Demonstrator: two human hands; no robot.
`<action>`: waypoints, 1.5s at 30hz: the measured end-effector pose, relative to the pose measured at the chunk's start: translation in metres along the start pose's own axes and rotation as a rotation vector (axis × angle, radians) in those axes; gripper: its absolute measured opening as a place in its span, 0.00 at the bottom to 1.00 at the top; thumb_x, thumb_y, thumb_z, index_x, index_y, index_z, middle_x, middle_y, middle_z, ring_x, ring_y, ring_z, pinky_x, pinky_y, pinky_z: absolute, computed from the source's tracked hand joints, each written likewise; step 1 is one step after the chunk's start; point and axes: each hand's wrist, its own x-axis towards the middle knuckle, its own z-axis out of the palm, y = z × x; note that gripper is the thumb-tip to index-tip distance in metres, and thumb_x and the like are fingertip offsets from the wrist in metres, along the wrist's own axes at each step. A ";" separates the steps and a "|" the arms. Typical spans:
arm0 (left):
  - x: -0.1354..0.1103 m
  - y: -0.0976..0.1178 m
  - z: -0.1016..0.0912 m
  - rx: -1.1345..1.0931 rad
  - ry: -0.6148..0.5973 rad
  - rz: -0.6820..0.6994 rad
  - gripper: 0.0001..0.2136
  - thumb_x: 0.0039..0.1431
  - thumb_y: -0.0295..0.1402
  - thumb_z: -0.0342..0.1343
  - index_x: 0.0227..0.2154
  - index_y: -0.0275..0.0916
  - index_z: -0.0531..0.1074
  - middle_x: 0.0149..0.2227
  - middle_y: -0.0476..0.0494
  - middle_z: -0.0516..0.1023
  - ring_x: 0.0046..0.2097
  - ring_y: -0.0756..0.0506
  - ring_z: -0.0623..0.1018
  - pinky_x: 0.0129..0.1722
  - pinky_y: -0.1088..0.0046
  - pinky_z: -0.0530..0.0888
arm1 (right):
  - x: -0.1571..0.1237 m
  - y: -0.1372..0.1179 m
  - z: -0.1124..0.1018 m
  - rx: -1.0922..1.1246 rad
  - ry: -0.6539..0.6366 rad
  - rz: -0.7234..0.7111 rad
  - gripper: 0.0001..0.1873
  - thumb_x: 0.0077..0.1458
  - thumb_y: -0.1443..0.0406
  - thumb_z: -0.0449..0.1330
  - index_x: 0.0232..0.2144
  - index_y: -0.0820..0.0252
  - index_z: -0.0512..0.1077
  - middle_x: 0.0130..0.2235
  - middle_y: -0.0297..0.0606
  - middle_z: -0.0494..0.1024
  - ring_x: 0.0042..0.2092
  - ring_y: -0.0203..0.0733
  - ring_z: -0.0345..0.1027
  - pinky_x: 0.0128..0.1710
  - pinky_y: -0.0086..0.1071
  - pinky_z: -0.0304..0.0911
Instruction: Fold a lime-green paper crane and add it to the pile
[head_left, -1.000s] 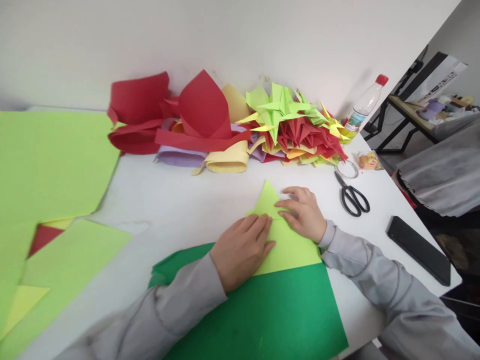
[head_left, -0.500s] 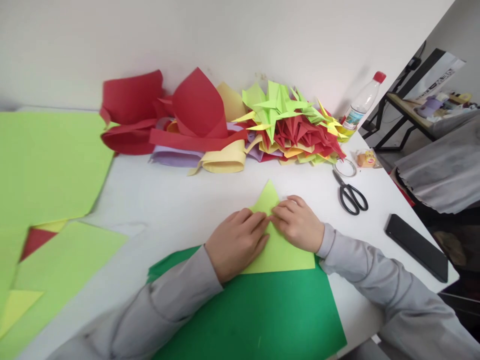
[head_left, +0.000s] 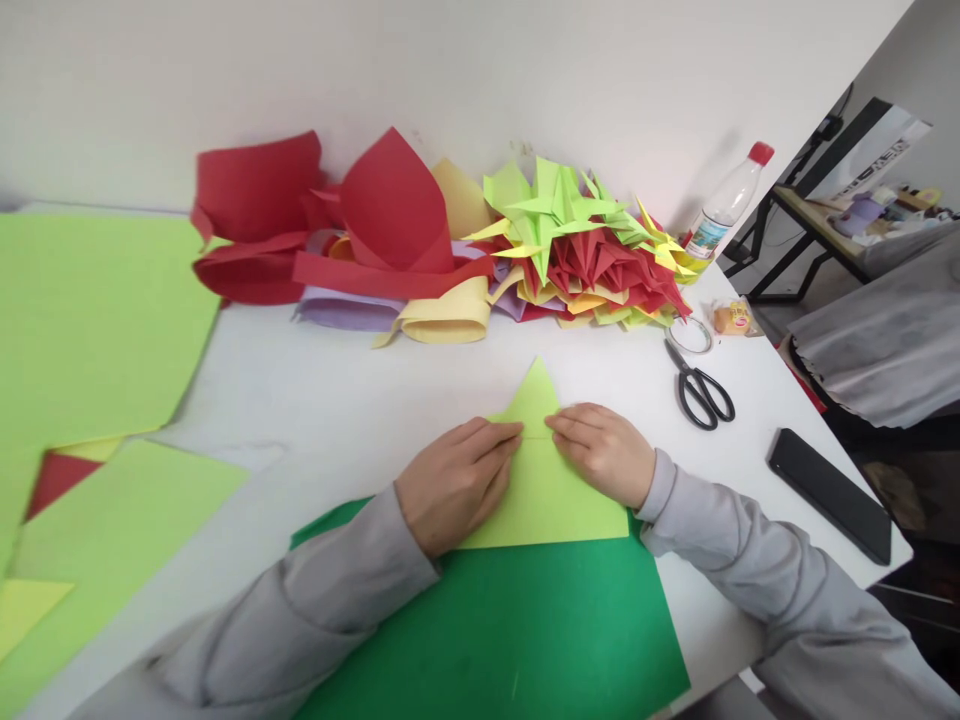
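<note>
A folded light green paper (head_left: 551, 490) lies partly over a dark green sheet (head_left: 517, 630), its pointed tip towards the wall. A crease runs across it below the tip. My left hand (head_left: 461, 480) is closed on its left side, fingertips pressed together along the crease. Across from it, my right hand (head_left: 604, 452) pinches the right edge at the other end of the crease. Parts of the paper's side edges are hidden under both hands.
Curled red sheets (head_left: 394, 215) and folded paper stars (head_left: 559, 215) are piled along the wall. On the right lie scissors (head_left: 701, 390), a tape roll (head_left: 690, 335), a wrapped snack (head_left: 731, 318) and a black phone (head_left: 829, 495); a bottle (head_left: 716, 225) stands behind. Large light green sheets (head_left: 90, 330) cover the left.
My hands have moved apart along the crease, the left one outward to the left and the right one slightly right. More of the paper's middle shows.
</note>
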 end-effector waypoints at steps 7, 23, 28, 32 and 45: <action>-0.002 0.000 -0.004 0.067 0.018 0.028 0.12 0.61 0.24 0.46 0.37 0.29 0.75 0.38 0.35 0.79 0.35 0.44 0.73 0.36 0.65 0.76 | -0.002 0.005 -0.006 -0.014 0.001 -0.004 0.14 0.63 0.71 0.51 0.31 0.62 0.76 0.44 0.39 0.80 0.45 0.40 0.71 0.46 0.40 0.63; -0.004 -0.013 -0.013 0.084 -0.114 -0.007 0.13 0.63 0.30 0.45 0.35 0.36 0.76 0.30 0.42 0.75 0.34 0.44 0.71 0.36 0.63 0.70 | -0.008 0.030 0.004 0.158 -0.077 0.017 0.13 0.63 0.68 0.53 0.33 0.52 0.77 0.44 0.31 0.80 0.48 0.37 0.69 0.53 0.42 0.53; -0.004 -0.019 -0.014 -0.003 -0.097 -0.023 0.12 0.61 0.28 0.46 0.33 0.39 0.76 0.31 0.42 0.76 0.34 0.44 0.73 0.37 0.64 0.70 | -0.009 0.033 0.005 0.226 -0.027 -0.009 0.12 0.61 0.70 0.54 0.32 0.55 0.77 0.43 0.33 0.80 0.48 0.39 0.70 0.49 0.40 0.60; -0.004 -0.022 -0.015 -0.040 -0.086 -0.015 0.13 0.60 0.28 0.46 0.33 0.38 0.77 0.32 0.42 0.77 0.35 0.44 0.74 0.37 0.63 0.71 | -0.011 0.037 0.009 0.329 -0.016 -0.005 0.15 0.58 0.74 0.51 0.30 0.57 0.77 0.42 0.36 0.81 0.49 0.40 0.71 0.47 0.38 0.67; -0.009 -0.015 -0.010 0.005 -0.047 0.028 0.11 0.59 0.24 0.47 0.29 0.35 0.75 0.38 0.38 0.78 0.42 0.42 0.74 0.42 0.62 0.72 | -0.001 0.021 -0.004 0.065 -0.048 -0.122 0.15 0.61 0.73 0.51 0.24 0.60 0.72 0.43 0.39 0.79 0.48 0.40 0.68 0.53 0.42 0.58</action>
